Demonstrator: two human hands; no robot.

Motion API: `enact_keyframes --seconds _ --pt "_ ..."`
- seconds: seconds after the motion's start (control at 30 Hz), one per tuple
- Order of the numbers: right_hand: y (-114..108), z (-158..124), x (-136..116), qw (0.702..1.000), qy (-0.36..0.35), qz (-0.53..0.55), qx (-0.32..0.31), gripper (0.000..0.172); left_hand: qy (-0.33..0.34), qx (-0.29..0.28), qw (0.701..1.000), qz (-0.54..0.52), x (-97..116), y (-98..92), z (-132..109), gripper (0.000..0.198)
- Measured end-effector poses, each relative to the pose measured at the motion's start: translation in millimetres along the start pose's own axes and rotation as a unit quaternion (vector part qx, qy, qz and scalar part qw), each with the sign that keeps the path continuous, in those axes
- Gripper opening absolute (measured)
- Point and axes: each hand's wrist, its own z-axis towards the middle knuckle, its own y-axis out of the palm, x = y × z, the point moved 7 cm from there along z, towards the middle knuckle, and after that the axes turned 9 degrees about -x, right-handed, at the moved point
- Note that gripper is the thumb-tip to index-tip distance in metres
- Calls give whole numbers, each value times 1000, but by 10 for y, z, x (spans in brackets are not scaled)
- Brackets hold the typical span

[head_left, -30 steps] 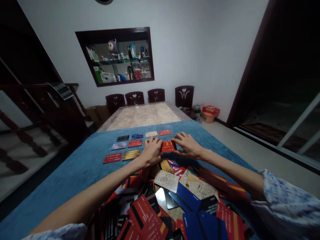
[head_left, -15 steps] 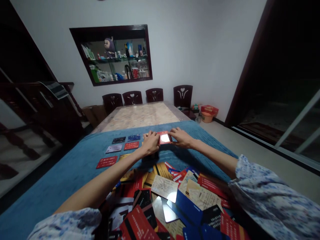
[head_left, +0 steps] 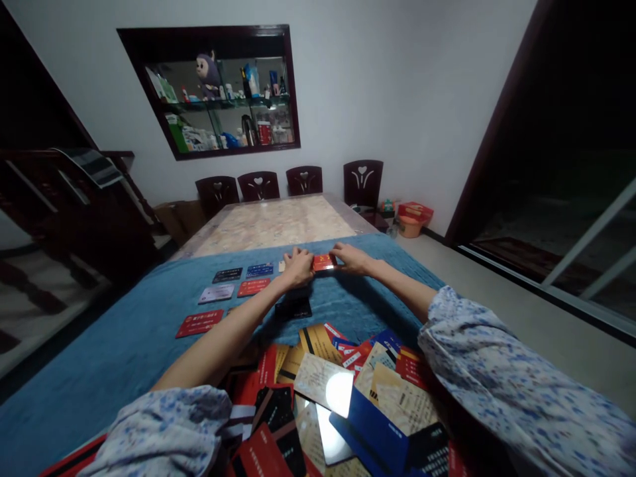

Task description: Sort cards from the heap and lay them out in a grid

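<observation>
Between my two hands is a red card (head_left: 324,262), gripped by its left and right ends just over the blue cloth. My left hand (head_left: 299,267) has its fingers closed at the left end; my right hand (head_left: 352,259) pinches the right end. Left of them lie cards in rows: a black card (head_left: 227,275), a blue card (head_left: 260,269), a pale card (head_left: 216,293), a red card (head_left: 253,287) and another red card (head_left: 200,322). A dark card (head_left: 293,308) rests below my left hand, partly shaded. My left forearm hides part of the rows.
A loose heap of mixed cards (head_left: 325,381) spreads close to me under my forearms. The blue cloth (head_left: 149,324) covers the near part of the table (head_left: 278,222). Several dark chairs (head_left: 362,185) stand round the far end. A wall cabinet (head_left: 228,99) is behind.
The red card has tilted and lowered slightly between my hands, so its glare is reduced. The dark card below my left hand shows more clearly. The view has shifted a little.
</observation>
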Motion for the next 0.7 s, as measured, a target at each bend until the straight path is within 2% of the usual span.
enact_keyframes --seconds 0.3,0.7 --pt "160 244 189 1000 7 18 -8 17 -16 -17 1000 -11 -46 63 227 26" --pt "327 456 332 999 23 32 -38 20 -36 -66 997 -11 -107 177 441 24"
